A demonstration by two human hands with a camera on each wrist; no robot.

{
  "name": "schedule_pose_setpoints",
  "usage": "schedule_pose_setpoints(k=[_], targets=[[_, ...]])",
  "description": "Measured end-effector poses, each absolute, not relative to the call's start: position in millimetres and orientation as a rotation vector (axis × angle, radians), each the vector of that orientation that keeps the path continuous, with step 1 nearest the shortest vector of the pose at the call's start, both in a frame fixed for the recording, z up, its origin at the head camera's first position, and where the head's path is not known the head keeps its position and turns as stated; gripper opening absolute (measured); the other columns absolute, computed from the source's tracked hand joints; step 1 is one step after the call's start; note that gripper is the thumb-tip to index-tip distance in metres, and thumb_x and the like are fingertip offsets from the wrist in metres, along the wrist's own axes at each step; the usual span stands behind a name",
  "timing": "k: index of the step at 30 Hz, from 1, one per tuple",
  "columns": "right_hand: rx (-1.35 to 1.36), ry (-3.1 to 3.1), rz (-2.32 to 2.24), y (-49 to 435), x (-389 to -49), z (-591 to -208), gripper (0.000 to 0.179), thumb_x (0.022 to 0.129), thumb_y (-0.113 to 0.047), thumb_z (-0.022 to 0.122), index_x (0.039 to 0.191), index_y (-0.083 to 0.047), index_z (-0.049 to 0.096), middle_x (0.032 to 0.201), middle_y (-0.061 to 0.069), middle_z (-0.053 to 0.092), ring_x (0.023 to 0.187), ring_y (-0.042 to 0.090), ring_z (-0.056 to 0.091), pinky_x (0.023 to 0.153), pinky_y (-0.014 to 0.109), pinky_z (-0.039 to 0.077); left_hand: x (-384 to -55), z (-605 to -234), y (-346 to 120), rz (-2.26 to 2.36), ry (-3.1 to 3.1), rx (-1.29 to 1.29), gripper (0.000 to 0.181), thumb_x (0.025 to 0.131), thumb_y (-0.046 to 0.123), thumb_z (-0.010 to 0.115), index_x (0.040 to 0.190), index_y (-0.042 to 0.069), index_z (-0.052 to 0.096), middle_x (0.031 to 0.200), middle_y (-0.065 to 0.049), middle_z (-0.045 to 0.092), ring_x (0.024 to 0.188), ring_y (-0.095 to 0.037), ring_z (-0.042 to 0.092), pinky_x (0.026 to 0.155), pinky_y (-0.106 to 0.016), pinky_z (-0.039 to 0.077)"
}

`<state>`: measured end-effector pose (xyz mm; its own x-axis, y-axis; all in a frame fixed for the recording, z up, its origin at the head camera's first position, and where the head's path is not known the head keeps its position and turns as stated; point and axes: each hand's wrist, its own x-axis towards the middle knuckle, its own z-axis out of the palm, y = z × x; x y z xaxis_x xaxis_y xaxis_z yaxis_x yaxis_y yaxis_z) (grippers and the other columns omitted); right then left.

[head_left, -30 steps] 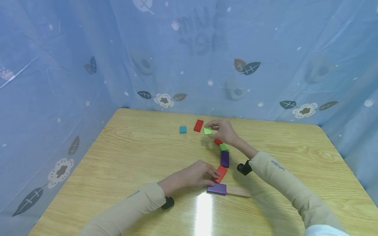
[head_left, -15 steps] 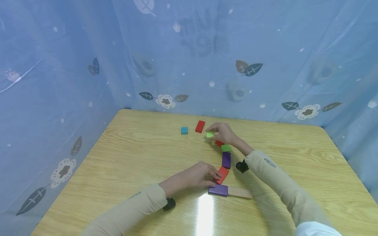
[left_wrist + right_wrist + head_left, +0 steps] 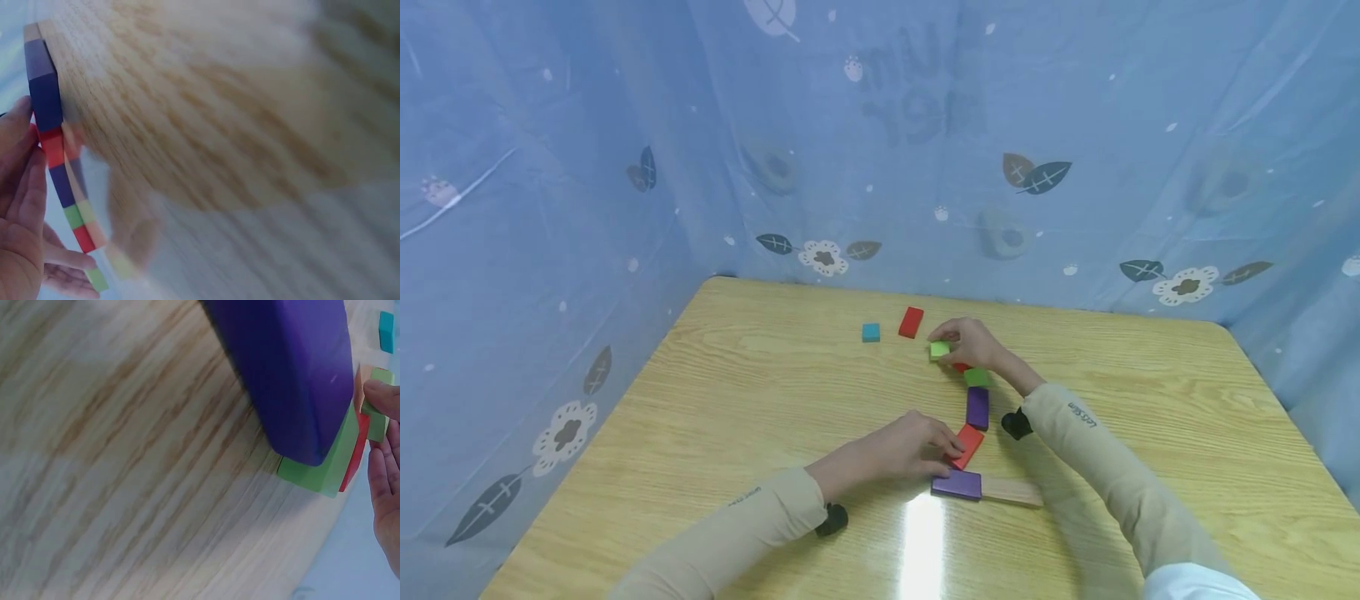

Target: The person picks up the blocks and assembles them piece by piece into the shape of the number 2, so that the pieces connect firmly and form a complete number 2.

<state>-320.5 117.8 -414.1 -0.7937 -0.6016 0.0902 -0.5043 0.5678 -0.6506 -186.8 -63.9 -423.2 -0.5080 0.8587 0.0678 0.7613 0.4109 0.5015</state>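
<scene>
My right hand [image 3: 973, 343] pinches a light green block [image 3: 939, 351] between thumb and fingers at the far end of a curved row of blocks. Beside it, a red block [image 3: 961, 367] is partly hidden by that hand. Toward me the row continues with a green block [image 3: 977, 378], a purple block [image 3: 977, 408] and a red block [image 3: 970, 446]. It ends with a second purple block [image 3: 957, 485] and a plain wooden block [image 3: 1011, 492]. The fingers of my left hand [image 3: 910, 446] rest at the nearer red block, the thumb touching the second purple block [image 3: 45, 94].
A blue block [image 3: 871, 332] and another red block [image 3: 912, 322] lie apart at the back of the wooden table [image 3: 737, 375]. A blue patterned curtain [image 3: 925, 167] stands behind and beside the table. Dark wrist cameras jut from both sleeves.
My right hand has come nearer and slightly right with the light green block, down to the red block at the row's far end. The left hand stays at the nearer blocks.
</scene>
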Motion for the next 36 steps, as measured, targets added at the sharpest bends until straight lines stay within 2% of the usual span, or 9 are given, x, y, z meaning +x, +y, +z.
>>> schedule_pose_setpoints(k=[10, 18, 36], targets=[[-0.930, 2.671, -0.994, 119.3, -324.1, -419.4, 0.033, 0.077, -0.002, 0.078, 0.108, 0.004, 0.068, 0.105, 0.019, 0.068, 0.099, 0.036, 0.064, 0.087, 0.045, 0.053, -187.3, -423.8, -63.5, 0.704, 2.475, 1.427, 0.027, 0.087, 0.019, 0.072, 0.111, 0.007, 0.072, 0.117, -0.001, 0.068, 0.112, -0.008, 0.059, 0.098, -0.012, 0.038], [-0.891, 2.643, -1.053, 124.2, -322.3, -415.7, 0.026, 0.086, -0.006, 0.070, 0.109, 0.006, 0.067, 0.107, 0.020, 0.068, 0.102, 0.036, 0.064, 0.088, 0.044, 0.052, -186.9, -423.0, -63.4, 0.699, 2.475, 1.421, 0.027, 0.087, 0.019, 0.072, 0.111, 0.007, 0.072, 0.116, -0.001, 0.068, 0.112, -0.007, 0.059, 0.098, -0.012, 0.039], [-0.915, 2.562, -1.108, 127.4, -322.9, -417.2, 0.025, 0.088, -0.005, 0.068, 0.110, 0.006, 0.067, 0.107, 0.021, 0.067, 0.101, 0.036, 0.064, 0.088, 0.043, 0.052, -186.4, -422.8, -63.6, 0.726, 2.474, 1.394, 0.027, 0.086, 0.018, 0.073, 0.111, 0.007, 0.072, 0.116, -0.001, 0.068, 0.112, -0.007, 0.059, 0.098, -0.013, 0.039]])
